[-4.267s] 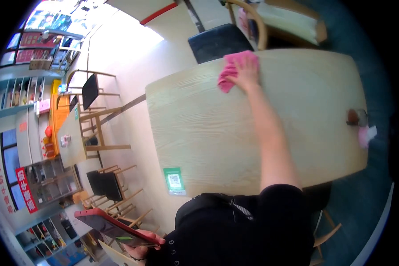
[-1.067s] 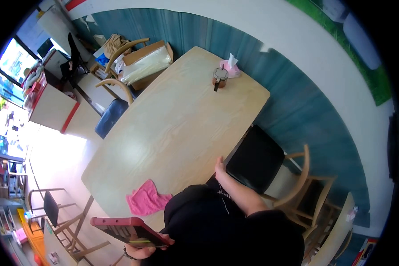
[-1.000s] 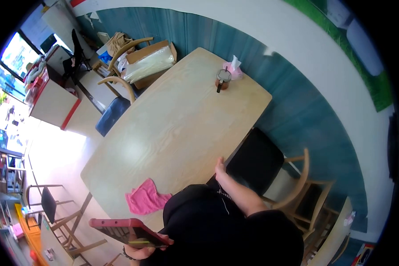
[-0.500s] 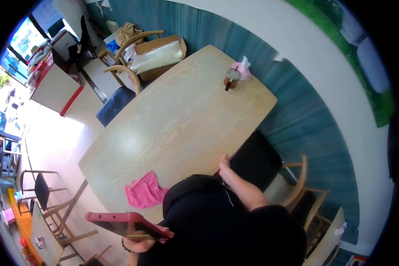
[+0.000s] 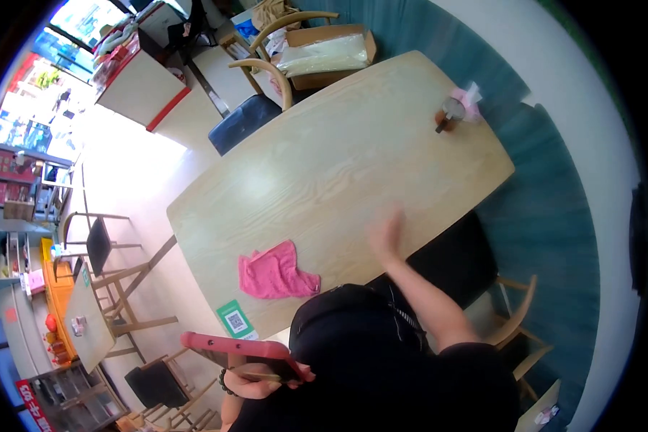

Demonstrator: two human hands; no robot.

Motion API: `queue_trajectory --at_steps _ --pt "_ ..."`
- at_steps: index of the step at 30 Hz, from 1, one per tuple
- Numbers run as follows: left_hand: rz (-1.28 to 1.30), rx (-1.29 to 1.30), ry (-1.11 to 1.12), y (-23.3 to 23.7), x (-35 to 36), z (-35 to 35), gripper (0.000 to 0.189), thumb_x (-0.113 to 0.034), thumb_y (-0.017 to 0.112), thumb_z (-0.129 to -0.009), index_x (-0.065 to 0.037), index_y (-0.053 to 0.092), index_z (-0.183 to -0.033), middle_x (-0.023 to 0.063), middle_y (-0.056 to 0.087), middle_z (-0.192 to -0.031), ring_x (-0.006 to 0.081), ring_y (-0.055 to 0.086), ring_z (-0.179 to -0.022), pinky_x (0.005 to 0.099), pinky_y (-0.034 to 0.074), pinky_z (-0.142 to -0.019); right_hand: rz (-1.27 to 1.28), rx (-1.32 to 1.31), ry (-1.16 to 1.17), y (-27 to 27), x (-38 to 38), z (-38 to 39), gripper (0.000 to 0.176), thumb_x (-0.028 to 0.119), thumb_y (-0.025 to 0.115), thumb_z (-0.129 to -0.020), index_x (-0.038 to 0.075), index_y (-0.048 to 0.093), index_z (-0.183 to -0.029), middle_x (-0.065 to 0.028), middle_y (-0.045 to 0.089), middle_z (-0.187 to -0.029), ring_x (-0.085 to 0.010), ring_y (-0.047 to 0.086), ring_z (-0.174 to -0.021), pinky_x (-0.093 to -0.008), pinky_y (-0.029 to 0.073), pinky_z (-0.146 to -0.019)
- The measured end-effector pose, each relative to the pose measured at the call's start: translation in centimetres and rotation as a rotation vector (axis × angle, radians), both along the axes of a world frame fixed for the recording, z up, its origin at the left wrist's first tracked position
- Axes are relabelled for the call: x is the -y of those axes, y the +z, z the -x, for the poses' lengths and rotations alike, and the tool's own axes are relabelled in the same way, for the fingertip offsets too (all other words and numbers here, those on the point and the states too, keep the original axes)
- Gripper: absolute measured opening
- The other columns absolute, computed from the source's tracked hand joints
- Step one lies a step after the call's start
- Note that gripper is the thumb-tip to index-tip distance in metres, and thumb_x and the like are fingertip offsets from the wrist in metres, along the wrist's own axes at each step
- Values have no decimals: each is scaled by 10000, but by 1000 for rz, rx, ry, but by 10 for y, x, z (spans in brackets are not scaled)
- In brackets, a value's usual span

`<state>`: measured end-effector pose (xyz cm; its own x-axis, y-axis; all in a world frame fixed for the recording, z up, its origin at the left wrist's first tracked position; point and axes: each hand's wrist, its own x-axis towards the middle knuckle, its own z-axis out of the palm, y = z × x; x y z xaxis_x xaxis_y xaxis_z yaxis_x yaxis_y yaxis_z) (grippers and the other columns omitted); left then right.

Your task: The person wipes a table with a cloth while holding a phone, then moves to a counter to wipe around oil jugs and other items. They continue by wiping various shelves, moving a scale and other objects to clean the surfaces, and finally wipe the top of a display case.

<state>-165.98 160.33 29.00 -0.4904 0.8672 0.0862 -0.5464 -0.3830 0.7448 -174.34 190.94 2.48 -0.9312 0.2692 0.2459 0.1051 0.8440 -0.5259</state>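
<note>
Since half a second back our right hand has come off the near edge of the table. It now hangs over the wood, blurred by motion, with its fingers loosely spread and nothing in them. We cannot tell whether it touches the surface.

The pink cloth lies crumpled on the tabletop close to the near edge, to the left of that hand and apart from it. Our view has swung too, so a green QR sticker now shows on the wood at the near corner, just beside the cloth.

Below the table edge our left hand is curled around a red-cased phone, fingers wrapped under it, holding it roughly level.

At the far end of the table a small brown jar stands with a pink tissue pack just beside it. A black chair seat sits by the table edge to the right of our arm, and a blue chair stands at the far side.
</note>
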Motion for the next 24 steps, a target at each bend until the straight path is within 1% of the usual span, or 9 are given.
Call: queue_trajectory --at_steps 1,2,3,5,8,10,16,20,24 --pt "35 55 81 -1 4 -8 420 95 397 -727 107 371 -1146 235 486 -1153 342 497 -1068 370 433 -839 293 -73 36 -13 44 5 360 71 541 -699 -56 476 -1030 -268 429 -1155 -377 359 -1135 -428 279 -971" --pt "71 107 155 -1 9 -13 443 105 403 -713 113 354 -1153 250 495 -1134 360 509 -1047 383 443 -828 504 503 391 1 73 13 262 63 503 -711 -42 501 -952 -239 514 -1004 -370 446 -1012 -428 354 -888" --pt "137 116 126 -1 15 -13 463 125 395 -698 125 333 -1158 275 504 -1104 390 520 -1016 421 454 -815 354 363 659 34 116 18 224 78 458 -734 -35 507 -923 -218 539 -898 -351 488 -916 -429 386 -820" --pt "144 102 175 -1 16 -15 484 138 391 -692 147 311 -1170 299 504 -1085 392 528 -999 430 456 -812 297 -66 1031 -23 185 5 307 234 484 -774 52 516 -1020 -208 474 -1106 -358 440 -1038 -459 345 -892" --pt "188 83 268 20 0 -16 445 120 404 -711 170 358 -1151 314 506 -1069 381 553 -960 396 476 -778 -264 285 1382 -10 214 -9 597 508 531 -713 235 441 -1236 -145 250 -1370 -364 171 -1274 -605 156 -963" --pt "564 -13 427 36 -11 -14 377 -111 612 -738 162 515 -978 287 593 -829 274 617 -675 299 500 -568 -284 238 1395 -26 212 -3 605 520 515 -723 258 411 -1259 -122 230 -1384 -351 140 -1286 -592 115 -982" --pt "532 -54 545 31 -47 -1 385 -107 614 -725 179 512 -961 303 586 -822 297 620 -631 293 509 -541 -290 137 1227 -51 130 55 555 493 463 -772 279 383 -1278 -76 196 -1409 -287 108 -1309 -517 31 -1034" --pt "442 32 462 30 -82 28 370 -84 603 -717 188 512 -952 308 584 -820 305 625 -640 291 510 -526 -232 164 921 -44 31 97 546 494 421 -803 266 356 -1295 -70 207 -1406 -283 112 -1310 -481 46 -1047" --pt "292 58 226 29 -110 56 360 42 455 -756 178 449 -1089 309 530 -1029 340 576 -923 324 506 -683 -358 250 704 -25 -70 102 564 522 324 -842 272 249 -1342 -59 133 -1428 -285 62 -1318 -473 16 -1049"
